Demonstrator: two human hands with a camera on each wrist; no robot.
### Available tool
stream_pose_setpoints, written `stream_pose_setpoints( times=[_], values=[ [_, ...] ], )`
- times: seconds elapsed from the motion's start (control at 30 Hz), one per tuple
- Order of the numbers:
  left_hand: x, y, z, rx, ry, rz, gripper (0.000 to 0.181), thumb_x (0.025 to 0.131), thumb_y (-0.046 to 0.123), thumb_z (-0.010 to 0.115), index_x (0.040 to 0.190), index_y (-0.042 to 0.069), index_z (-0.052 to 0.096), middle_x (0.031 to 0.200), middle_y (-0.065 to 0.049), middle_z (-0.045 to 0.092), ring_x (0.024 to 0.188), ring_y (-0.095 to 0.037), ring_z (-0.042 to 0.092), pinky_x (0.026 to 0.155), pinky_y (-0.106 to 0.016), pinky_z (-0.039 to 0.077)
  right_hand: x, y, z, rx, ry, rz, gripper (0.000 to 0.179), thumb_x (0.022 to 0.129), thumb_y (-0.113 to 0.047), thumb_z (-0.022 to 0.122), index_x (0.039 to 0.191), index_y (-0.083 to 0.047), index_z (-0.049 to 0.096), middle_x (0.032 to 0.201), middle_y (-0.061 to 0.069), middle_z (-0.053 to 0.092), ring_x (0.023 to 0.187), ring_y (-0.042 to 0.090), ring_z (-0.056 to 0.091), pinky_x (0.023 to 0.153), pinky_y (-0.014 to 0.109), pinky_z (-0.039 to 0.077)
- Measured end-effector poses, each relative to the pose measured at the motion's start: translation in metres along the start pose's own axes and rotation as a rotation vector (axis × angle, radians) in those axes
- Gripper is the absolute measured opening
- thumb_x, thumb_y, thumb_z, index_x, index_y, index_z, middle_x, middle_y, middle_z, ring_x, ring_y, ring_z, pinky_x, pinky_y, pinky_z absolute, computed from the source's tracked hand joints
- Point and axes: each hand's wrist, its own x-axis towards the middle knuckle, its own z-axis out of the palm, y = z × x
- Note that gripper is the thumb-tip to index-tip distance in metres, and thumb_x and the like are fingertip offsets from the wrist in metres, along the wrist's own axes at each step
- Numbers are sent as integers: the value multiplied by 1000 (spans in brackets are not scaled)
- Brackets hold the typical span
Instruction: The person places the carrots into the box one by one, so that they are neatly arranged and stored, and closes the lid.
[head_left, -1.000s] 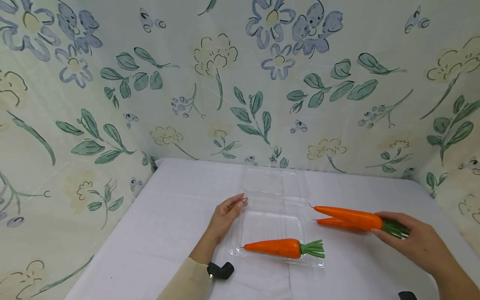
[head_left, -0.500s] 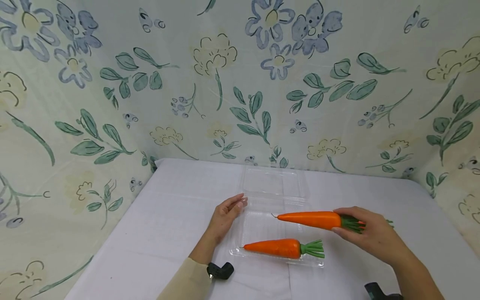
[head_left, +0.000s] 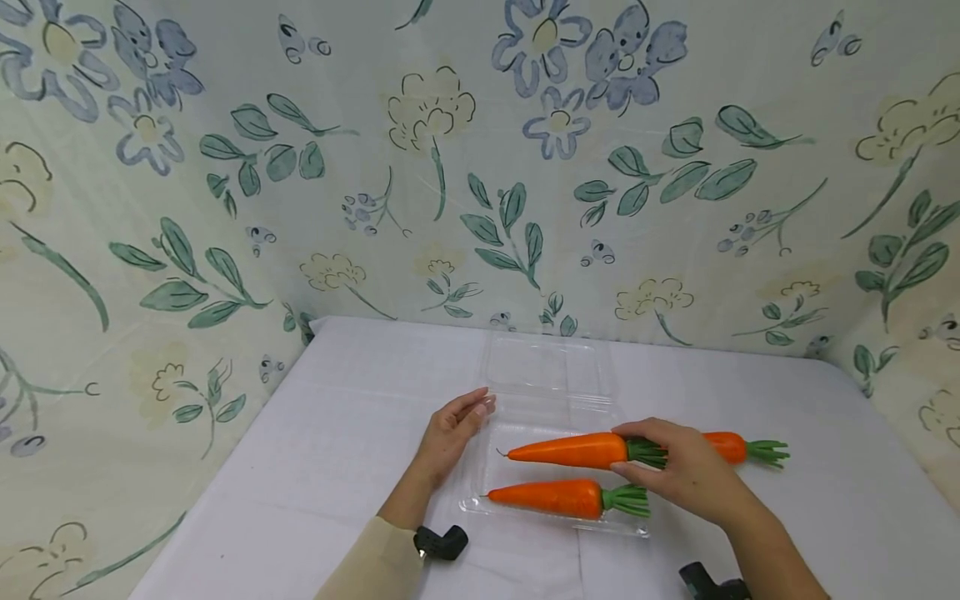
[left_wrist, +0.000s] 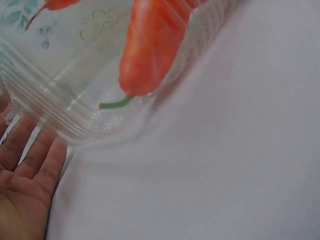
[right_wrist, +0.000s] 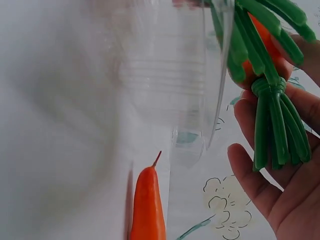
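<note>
My right hand (head_left: 678, 471) grips an orange carrot (head_left: 562, 452) near its green stem end, holding it level over the clear plastic container (head_left: 630, 528), its thin tip to the left. A second carrot (head_left: 547, 497) lies along the near side of that container, green stems over the right rim. My left hand (head_left: 450, 435) holds the container's left rim; in the left wrist view its fingers (left_wrist: 47, 165) lie against the outer wall. Right of the container a third carrot (head_left: 726, 447) rests on the table, its thin end hidden behind my right hand in the head view.
The container's clear lid (head_left: 543, 367) is folded back flat on the white tablecloth (head_left: 360, 400). A flower-patterned curtain (head_left: 450, 200) stands behind the table. A black wrist mount (head_left: 442, 542) sits on the left wrist.
My right hand has carried the carrot leftward from beside the third carrot to over the container. The left hand and the carrot in the container have stayed put.
</note>
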Motion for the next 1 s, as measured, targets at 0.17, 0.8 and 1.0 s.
stream_pose_setpoints(
  times=[0.17, 0.8, 1.0],
  values=[
    [0, 1, 1, 1, -5, 5, 46, 103, 34, 61, 146, 18, 57, 141, -5, 66, 133, -24, 62, 110, -31, 51, 5, -5, 8, 2, -66, -2, 50, 82, -53, 81, 122, -24, 71, 117, -8, 73, 100, 10, 65, 91, 42, 61],
    [1, -1, 0, -7, -14, 17, 48, 103, 34, 60, 146, 13, 56, 140, -5, 66, 132, -24, 62, 107, -25, 51, 18, -21, 14, -23, -182, 31, 46, 81, -47, 84, 118, -23, 73, 114, -7, 73, 100, 12, 64, 97, 48, 58],
    [1, -1, 0, -22, -13, 26, 46, 104, 32, 60, 146, 13, 56, 141, -6, 66, 132, -24, 62, 106, -24, 52, 20, -24, 16, -37, -214, 60, 42, 81, -43, 85, 117, -22, 75, 115, -6, 74, 105, 16, 65, 100, 52, 56]
  ],
)
